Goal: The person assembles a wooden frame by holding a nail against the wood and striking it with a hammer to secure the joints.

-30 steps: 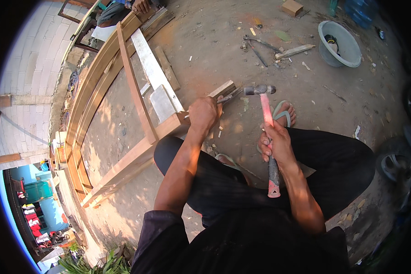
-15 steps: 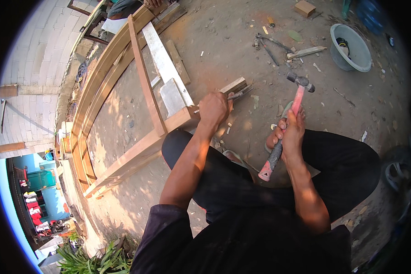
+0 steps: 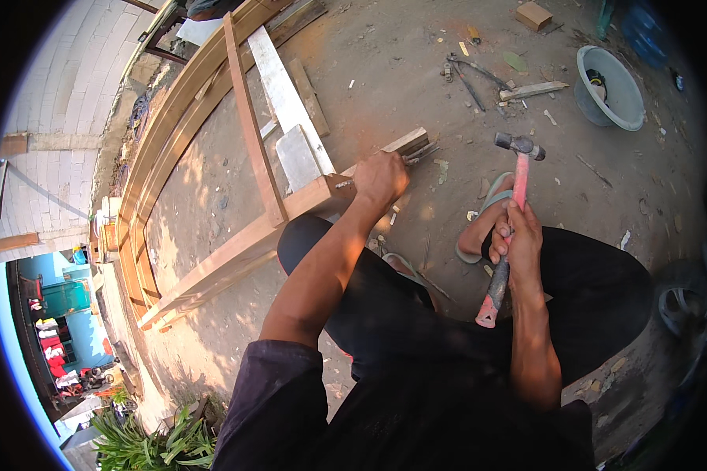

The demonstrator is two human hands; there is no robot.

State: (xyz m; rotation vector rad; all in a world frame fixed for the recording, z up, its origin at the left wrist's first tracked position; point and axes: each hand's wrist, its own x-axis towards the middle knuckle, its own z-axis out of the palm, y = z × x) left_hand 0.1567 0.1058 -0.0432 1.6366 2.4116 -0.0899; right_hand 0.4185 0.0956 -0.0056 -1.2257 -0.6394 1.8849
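My right hand is wrapped round the handle of a hammer, which has a dark metal head and a pink and black grip. The head points away from me, above the ground and off the wood. My left hand is closed on slim metal tools whose kind I cannot make out; ends stick out on both sides of the fist. That hand rests at the near corner of a wooden frame, by a short beam end. The frame's corner lies beside my left knee.
A white board and a grey flat piece lie inside the frame. Pliers-like tools, a wood offcut, a grey basin and a brown block are on the dirt ahead. Plants grow at lower left.
The hammer has turned more upright, its handle end swinging right. My left hand has shifted slightly right with the metal tools. Another person's hand at the far top has left the view.
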